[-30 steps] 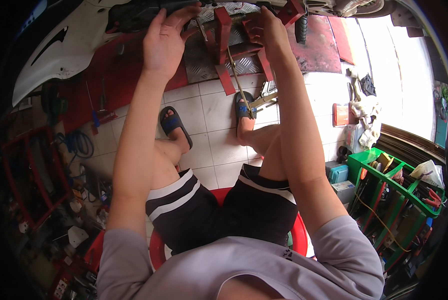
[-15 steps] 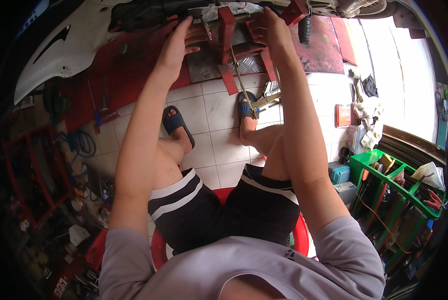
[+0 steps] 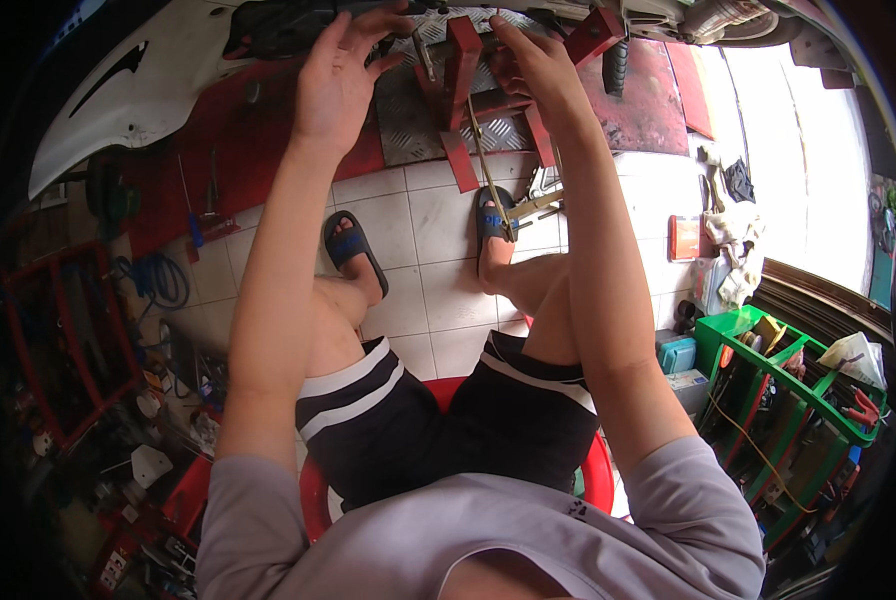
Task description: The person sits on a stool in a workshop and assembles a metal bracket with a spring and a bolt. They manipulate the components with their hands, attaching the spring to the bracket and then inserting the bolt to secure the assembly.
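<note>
Overhead, both arms outstretched, left hand [image 3: 336,85] fingers spread and empty, right hand [image 3: 531,70] gripping red stand [image 3: 460,90].

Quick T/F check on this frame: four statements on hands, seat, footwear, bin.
1. Both hands are raised to the red metal stand. True: left hand, right hand.
2. The person sits on a blue chair. False: the red stool.
3. Both feet wear dark sandals. True.
4. The green bin stands at the person's left. False: at their right.
</note>
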The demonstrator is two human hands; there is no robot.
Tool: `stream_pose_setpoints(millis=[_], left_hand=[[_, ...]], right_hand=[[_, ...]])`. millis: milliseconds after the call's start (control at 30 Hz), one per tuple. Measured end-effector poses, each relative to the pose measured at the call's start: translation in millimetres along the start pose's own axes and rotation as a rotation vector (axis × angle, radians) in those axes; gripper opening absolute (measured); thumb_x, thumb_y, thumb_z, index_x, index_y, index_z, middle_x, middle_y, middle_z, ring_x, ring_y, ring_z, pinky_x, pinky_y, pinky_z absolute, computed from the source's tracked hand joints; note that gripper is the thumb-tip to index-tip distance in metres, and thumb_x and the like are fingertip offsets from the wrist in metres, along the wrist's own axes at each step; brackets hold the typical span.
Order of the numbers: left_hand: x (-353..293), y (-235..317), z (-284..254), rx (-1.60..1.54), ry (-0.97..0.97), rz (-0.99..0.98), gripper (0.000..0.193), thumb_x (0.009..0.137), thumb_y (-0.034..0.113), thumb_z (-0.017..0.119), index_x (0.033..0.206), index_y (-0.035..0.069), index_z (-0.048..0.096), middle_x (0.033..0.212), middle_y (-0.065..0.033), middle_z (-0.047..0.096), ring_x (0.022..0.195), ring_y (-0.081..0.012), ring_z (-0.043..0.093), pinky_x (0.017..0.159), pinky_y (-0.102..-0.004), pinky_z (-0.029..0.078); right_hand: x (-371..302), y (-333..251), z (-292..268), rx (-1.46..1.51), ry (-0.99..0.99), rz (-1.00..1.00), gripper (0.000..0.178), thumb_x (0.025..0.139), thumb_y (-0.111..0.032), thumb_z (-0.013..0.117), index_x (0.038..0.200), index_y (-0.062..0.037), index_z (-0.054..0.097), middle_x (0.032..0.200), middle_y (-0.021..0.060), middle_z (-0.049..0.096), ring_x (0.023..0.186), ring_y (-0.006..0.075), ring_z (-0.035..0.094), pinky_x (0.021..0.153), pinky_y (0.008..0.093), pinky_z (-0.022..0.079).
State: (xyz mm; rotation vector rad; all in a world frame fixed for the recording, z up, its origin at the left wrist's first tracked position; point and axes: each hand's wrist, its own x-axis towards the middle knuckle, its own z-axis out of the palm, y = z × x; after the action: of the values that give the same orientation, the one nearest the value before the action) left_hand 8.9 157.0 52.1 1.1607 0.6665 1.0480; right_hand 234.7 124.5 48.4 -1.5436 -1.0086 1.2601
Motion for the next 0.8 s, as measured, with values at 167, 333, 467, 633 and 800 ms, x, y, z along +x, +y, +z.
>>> stream_pose_setpoints(millis=[167, 333, 467, 633, 800], left_hand=[[-5.1, -14.0, 2.5, 0.041, 0.110, -0.232, 0.050, 0.101, 0.042, 0.032, 0.125, 0.007, 0.058, 0.136, -0.0048, 0.053, 0.121, -0.0165, 0.049, 0.100, -0.0340, 0.036], [-0.9, 6.0, -5.4, -0.157, -0.030, -0.006, 0.050, 0.101, 0.044, 0.032, 0.124, 0.008, 0.058, 0.132, -0.0050, 0.056, 0.123, -0.0158, 0.047, 0.101, -0.0332, 0.035], [-4.8, -11.7, 0.4, 0.087, 0.141, -0.355, 0.047, 0.101, 0.042, 0.035, 0.123, 0.008, 0.058, 0.132, -0.0066, 0.056, 0.123, -0.0181, 0.047, 0.102, -0.0341, 0.035], [3.9, -4.2, -2.6, -0.168, -0.039, 0.022, 0.046, 0.100, 0.041, 0.036, 0.120, 0.006, 0.059, 0.134, -0.0065, 0.055, 0.121, -0.0177, 0.049, 0.099, -0.0315, 0.038], [-0.3, -18.1, -0.1, 0.019, 0.108, -0.226, 0.048, 0.100, 0.041, 0.038, 0.128, 0.006, 0.056, 0.133, -0.0036, 0.055, 0.118, -0.0143, 0.050, 0.098, -0.0309, 0.038]], right_hand=[[0.1, 0.7, 4.2, 0.024, 0.073, -0.016, 0.042, 0.089, -0.045, 0.061, 0.096, -0.0038, 0.066, 0.082, 0.0037, 0.064, 0.072, 0.0116, 0.058, 0.067, 0.0261, 0.046], [4.4, 6.4, -0.1, 0.058, 0.051, -0.001, 0.039, 0.091, -0.044, 0.059, 0.097, -0.0052, 0.065, 0.084, 0.0025, 0.064, 0.073, 0.0106, 0.057, 0.067, 0.0251, 0.045], [6.6, 8.3, -0.2, 0.059, 0.033, 0.009, 0.037, 0.092, -0.042, 0.057, 0.096, -0.0060, 0.064, 0.083, 0.0020, 0.063, 0.072, 0.0098, 0.057, 0.066, 0.0246, 0.045], [4.8, 6.8, -1.1, 0.061, 0.047, 0.016, 0.035, 0.093, -0.041, 0.056, 0.094, -0.0063, 0.064, 0.083, 0.0021, 0.063, 0.071, 0.0101, 0.057, 0.065, 0.0247, 0.045], [2.4, 1.8, 1.0, 0.023, 0.041, 0.034, 0.034, 0.093, -0.040, 0.055, 0.094, -0.0067, 0.064, 0.082, 0.0018, 0.063, 0.071, 0.0100, 0.057, 0.065, 0.0245, 0.045]])
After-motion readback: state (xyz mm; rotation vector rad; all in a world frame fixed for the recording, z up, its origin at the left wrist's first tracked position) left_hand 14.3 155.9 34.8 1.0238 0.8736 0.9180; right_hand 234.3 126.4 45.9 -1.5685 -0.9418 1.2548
